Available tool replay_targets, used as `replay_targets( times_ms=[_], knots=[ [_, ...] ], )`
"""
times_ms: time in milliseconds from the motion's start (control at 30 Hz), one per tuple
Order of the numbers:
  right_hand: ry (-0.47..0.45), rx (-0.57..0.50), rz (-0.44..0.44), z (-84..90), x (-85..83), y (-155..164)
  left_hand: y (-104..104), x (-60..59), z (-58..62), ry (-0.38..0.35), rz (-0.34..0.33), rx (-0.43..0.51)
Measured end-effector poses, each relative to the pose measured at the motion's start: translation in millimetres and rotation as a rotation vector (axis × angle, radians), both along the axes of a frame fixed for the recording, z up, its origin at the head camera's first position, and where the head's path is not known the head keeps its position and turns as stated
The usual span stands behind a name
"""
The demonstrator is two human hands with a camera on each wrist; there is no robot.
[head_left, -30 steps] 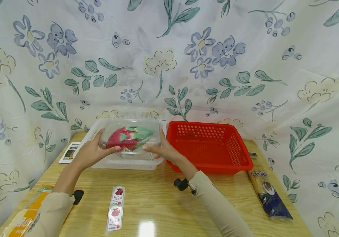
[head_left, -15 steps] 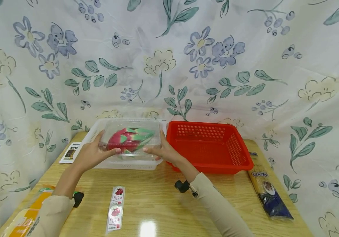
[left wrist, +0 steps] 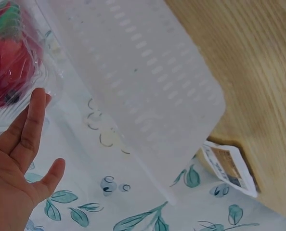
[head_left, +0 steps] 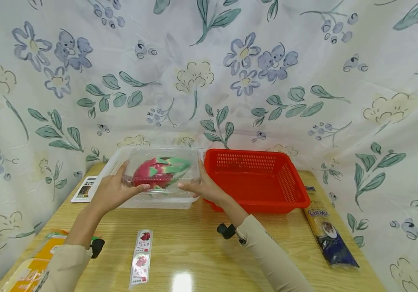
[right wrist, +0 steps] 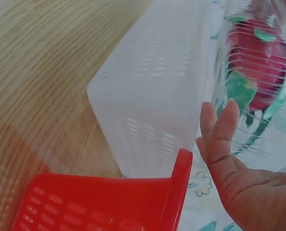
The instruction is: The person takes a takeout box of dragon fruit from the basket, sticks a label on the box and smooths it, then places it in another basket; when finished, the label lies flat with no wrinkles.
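Note:
A clear plastic clamshell box [head_left: 185,178] with a red and green dragon fruit [head_left: 158,170] inside is held up at the white basket [head_left: 172,202]. My left hand [head_left: 112,190] grips the box's left end, thumb at the front. At the right end my right hand [head_left: 207,184] holds it the same way. In the left wrist view, the fingers [left wrist: 34,120] reach to the box's side, and one digit stands apart. Fingertips [right wrist: 229,113] lie at the box's edge in the right wrist view. The basket's inside is mostly hidden behind the box.
A red perforated basket [head_left: 256,207] stands right of the white one. A strip of dragon fruit stickers [head_left: 141,257] lies on the wooden table [head_left: 179,243]. A blue and yellow packet [head_left: 327,229] is at right, an orange package [head_left: 35,265] at left, and a white card [head_left: 84,190] at back left.
Both hands keep hold of the box in almost the same place. The head view has shifted a little.

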State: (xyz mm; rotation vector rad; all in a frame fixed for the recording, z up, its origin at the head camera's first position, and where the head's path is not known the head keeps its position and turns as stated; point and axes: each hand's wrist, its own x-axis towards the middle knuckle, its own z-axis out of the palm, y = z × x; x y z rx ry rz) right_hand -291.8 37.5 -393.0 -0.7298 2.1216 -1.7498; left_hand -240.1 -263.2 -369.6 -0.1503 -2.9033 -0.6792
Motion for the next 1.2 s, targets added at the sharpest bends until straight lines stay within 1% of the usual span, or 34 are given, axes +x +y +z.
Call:
replay_targets(
  times_ms=[200, 367, 500, 633, 700, 833, 933, 1000, 1200],
  knots=[
    [0.005, 0.011, -0.010, -1.2, 1.8, 0.1, -0.1, 2.9, 0.3, 0.002, -0.002, 0.007],
    [0.038, -0.020, 0.021, -1.5, 3.4, -0.6, -0.4, 6.0, 2.4, -0.012, 0.004, 0.010],
    [0.051, -0.028, 0.024, -1.2, 6.4, 1.1, 0.7, 8.4, 2.5, -0.018, -0.002, 0.023],
    [0.065, -0.038, 0.027, -0.8, 8.9, 2.9, 2.0, 9.8, 1.5, -0.035, 0.002, 0.036],
    [0.070, -0.026, 0.016, -0.4, 10.4, 3.7, 2.7, 10.5, 0.7, -0.047, 0.008, 0.041],
    [0.101, -0.026, 0.011, 0.5, 12.0, 4.0, 4.0, 12.9, 0.7, -0.046, 0.016, 0.034],
    [0.109, -0.052, 0.043, -1.1, 11.4, 4.8, 5.6, 15.2, 1.4, -0.036, 0.018, 0.028],
    [0.108, -0.054, 0.048, -1.8, 11.7, 5.6, 6.7, 16.4, 1.5, -0.037, 0.019, 0.028],
    [0.115, -0.049, 0.032, -1.4, 15.5, 7.3, 8.1, 19.2, 3.2, -0.032, 0.018, 0.028]
  ],
)
